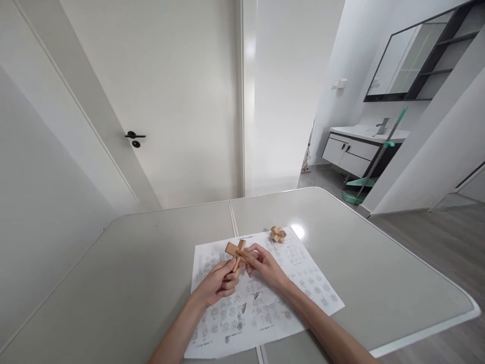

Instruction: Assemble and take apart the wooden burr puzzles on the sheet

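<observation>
Crossed wooden bars of a wooden puzzle [232, 249] are held a little above the paper, between both hands. My left hand [220, 281] is closed, with thumb and fingers pinching the lower bar. From the other side my right hand [265, 264] grips the puzzle with thumb and fingers, hiding part of where the bars cross. Under the hands lies a printed sheet [318, 290] covered with rows of small grey diagrams. A second wooden puzzle [278, 234], a knobby assembled burr shape, sits at the sheet's upper right, apart from my right hand.
The grey table [151, 263] has a pale rim and a seam down its middle. Beyond it stands a white door [189, 101] with a black handle [134, 135]. To the right are a washbasin cabinet [350, 151] and a green broom and dustpan [356, 196].
</observation>
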Demonstrator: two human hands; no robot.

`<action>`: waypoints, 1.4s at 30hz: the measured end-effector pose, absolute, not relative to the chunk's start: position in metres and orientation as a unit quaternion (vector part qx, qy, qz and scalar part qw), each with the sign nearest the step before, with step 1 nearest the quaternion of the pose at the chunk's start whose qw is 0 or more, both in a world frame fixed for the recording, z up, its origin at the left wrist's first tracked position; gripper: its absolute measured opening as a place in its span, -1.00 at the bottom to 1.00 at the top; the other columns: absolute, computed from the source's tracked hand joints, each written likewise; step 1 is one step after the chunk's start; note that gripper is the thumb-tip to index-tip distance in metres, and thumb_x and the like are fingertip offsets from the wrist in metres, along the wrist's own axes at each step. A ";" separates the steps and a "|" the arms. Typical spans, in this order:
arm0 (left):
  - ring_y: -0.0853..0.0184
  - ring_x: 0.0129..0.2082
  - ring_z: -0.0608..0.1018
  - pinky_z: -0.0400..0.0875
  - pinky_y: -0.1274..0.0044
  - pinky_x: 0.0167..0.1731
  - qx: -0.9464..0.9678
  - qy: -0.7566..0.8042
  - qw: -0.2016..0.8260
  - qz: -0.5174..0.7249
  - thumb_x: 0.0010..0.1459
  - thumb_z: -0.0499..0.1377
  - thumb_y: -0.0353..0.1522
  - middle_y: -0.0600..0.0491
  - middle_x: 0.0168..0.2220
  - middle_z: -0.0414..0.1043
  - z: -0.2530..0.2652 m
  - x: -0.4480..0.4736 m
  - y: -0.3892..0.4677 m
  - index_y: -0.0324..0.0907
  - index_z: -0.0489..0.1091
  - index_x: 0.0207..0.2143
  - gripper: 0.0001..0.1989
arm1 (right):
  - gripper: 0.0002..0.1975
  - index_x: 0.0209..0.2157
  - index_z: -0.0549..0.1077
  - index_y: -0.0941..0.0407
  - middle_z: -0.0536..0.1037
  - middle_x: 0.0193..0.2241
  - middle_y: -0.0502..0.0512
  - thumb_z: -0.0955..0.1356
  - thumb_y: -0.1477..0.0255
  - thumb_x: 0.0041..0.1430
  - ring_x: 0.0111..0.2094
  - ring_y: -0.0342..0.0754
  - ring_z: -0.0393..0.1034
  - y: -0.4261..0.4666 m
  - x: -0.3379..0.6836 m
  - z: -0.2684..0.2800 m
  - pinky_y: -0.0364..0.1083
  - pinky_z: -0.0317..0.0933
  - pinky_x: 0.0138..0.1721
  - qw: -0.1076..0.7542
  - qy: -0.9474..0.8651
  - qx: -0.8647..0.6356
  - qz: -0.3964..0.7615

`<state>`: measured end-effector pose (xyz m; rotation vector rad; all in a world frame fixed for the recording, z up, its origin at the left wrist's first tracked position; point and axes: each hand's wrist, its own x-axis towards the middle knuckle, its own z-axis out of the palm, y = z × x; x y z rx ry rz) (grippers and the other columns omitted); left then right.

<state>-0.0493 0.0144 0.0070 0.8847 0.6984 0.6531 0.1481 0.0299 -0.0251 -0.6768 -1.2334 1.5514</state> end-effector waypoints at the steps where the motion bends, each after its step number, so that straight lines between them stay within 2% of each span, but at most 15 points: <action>1: 0.57 -0.66 -0.15 -0.19 0.67 -0.74 0.409 0.336 0.785 0.321 0.31 0.22 -0.04 0.28 -0.53 -0.06 0.004 -0.047 0.014 -0.17 0.28 -0.32 -0.61 | -0.54 -0.23 0.35 0.06 0.55 -0.44 -0.03 0.46 -0.03 0.19 -0.55 -0.14 0.33 0.030 0.147 -0.026 -0.09 0.25 -0.42 0.505 -0.508 -0.284 0.638; 6: 0.56 -0.63 -0.10 -0.15 0.67 -0.68 0.389 0.320 0.781 0.370 0.29 0.25 -0.05 0.27 -0.50 -0.08 0.003 -0.038 0.011 -0.16 0.24 -0.34 -0.60 | -0.59 -0.20 0.38 0.06 0.45 -0.58 -0.12 0.44 0.01 0.24 -0.56 -0.13 0.29 0.030 0.148 -0.028 -0.09 0.21 -0.40 0.518 -0.513 -0.300 0.616; 9: 0.56 -0.63 -0.06 -0.13 0.65 -0.67 0.392 0.304 0.792 0.356 0.28 0.29 -0.14 0.24 -0.47 -0.03 0.008 -0.040 0.010 -0.18 0.30 -0.30 -0.67 | -0.58 -0.19 0.39 0.06 0.49 -0.52 -0.08 0.44 0.01 0.24 -0.54 -0.12 0.28 0.031 0.151 -0.026 -0.08 0.20 -0.39 0.522 -0.514 -0.298 0.612; 13: 0.58 -0.65 -0.11 -0.17 0.65 -0.70 0.376 0.331 0.794 0.344 0.26 0.31 -0.15 0.27 -0.52 -0.04 0.006 -0.048 0.014 -0.21 0.35 -0.22 -0.68 | -0.59 -0.19 0.39 0.05 0.51 -0.52 -0.06 0.44 0.01 0.24 -0.54 -0.12 0.29 0.032 0.152 -0.029 -0.08 0.20 -0.39 0.522 -0.522 -0.299 0.605; 19: 0.60 -0.68 -0.13 -0.15 0.67 -0.72 0.362 0.345 0.787 0.360 0.17 0.38 -0.07 0.29 -0.56 0.06 -0.007 -0.047 0.018 -0.19 0.31 -0.32 -0.57 | -0.55 -0.29 0.30 0.04 0.56 -0.44 -0.03 0.47 0.00 0.19 -0.56 -0.15 0.24 0.033 0.155 -0.031 -0.11 0.19 -0.45 0.506 -0.511 -0.275 0.638; 22: 0.59 -0.68 -0.13 -0.14 0.67 -0.72 0.362 0.351 0.779 0.373 0.15 0.36 -0.01 0.30 -0.60 0.06 -0.008 -0.044 0.020 -0.21 0.31 -0.36 -0.53 | -0.55 -0.32 0.29 0.05 0.59 -0.41 0.00 0.48 0.01 0.18 -0.55 -0.15 0.29 0.033 0.155 -0.030 -0.10 0.22 -0.43 0.499 -0.510 -0.275 0.644; 26: 0.59 -0.69 -0.11 -0.11 0.65 -0.72 0.373 0.379 0.748 0.396 0.22 0.26 0.06 0.29 -0.62 0.07 -0.003 -0.043 0.021 -0.21 0.31 -0.43 -0.48 | -0.56 -0.26 0.38 0.08 0.61 -0.32 0.06 0.52 0.05 0.14 -0.45 -0.09 0.43 0.030 0.149 -0.033 -0.06 0.33 -0.34 0.479 -0.499 -0.273 0.668; 34: 0.58 -0.69 -0.03 -0.04 0.64 -0.69 0.346 0.410 0.733 0.419 0.18 0.26 0.09 0.28 -0.55 0.12 0.002 -0.041 0.019 -0.18 0.35 -0.29 -0.49 | -0.65 -0.29 0.51 0.16 0.65 -0.19 0.18 0.62 0.26 0.06 -0.34 -0.12 0.53 0.036 0.153 -0.038 -0.10 0.48 -0.16 0.533 -0.289 -0.282 0.744; 42: 0.57 -0.66 0.00 0.01 0.63 -0.66 0.336 0.404 0.737 0.425 0.15 0.30 0.08 0.27 -0.54 0.10 0.006 -0.041 0.018 -0.20 0.35 -0.32 -0.48 | -0.77 -0.26 0.61 0.12 0.67 -0.10 0.10 0.60 0.37 0.07 -0.09 -0.07 0.58 0.051 0.166 -0.044 -0.16 0.51 0.02 0.586 -0.199 -0.294 0.729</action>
